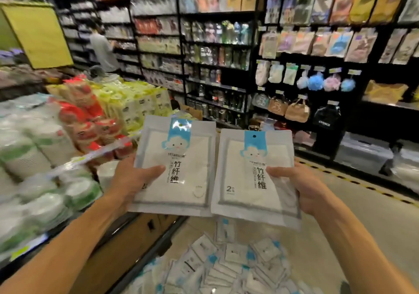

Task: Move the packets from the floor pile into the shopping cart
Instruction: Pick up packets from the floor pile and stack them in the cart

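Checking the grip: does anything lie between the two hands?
Head view: only the two packets, left packet in left hand, right packet in right hand.

White packets with sky-blue header tabs, a pale cartoon face, black characters. Floor pile white and blue too. Yellow panel; black shelving; pastel puffs.

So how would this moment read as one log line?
left hand: holds left packet | right hand: holds right packet | floor pile: below
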